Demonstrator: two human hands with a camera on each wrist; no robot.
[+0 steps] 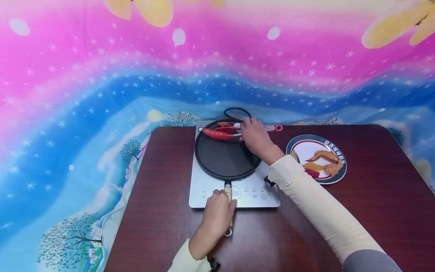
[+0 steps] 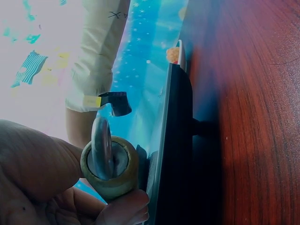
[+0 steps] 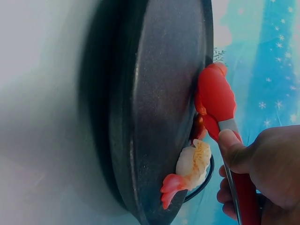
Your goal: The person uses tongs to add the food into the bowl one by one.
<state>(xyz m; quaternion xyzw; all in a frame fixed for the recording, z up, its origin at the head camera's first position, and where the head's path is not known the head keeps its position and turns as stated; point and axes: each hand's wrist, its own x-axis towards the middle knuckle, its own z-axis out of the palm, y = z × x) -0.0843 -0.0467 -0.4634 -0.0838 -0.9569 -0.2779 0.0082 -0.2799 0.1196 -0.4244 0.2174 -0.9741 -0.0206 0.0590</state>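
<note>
My left hand [image 1: 217,215] grips the light wooden handle [image 2: 115,187] of a flat black pan [image 1: 225,158]. A metal ring hangs at the handle's end. My right hand [image 1: 256,138] holds red-tipped metal tongs [image 3: 218,98] over the pan's far side, thumb along one arm. In the right wrist view, a shrimp sushi piece [image 3: 194,164], white with a red tail, lies by the pan's rim. A reddish-brown food piece [image 3: 199,129] is beside it, partly hidden by the tongs. I cannot tell whether the tongs' tips pinch anything.
The pan sits on a silver induction cooker [image 1: 200,189] with a touch panel. To the right, a green-rimmed plate [image 1: 292,140] bears several toy-like fried food pieces. A black cable [image 1: 238,108] loops behind the pan. The brown table [image 1: 163,181] meets a colourful backdrop cloth [image 1: 102,94].
</note>
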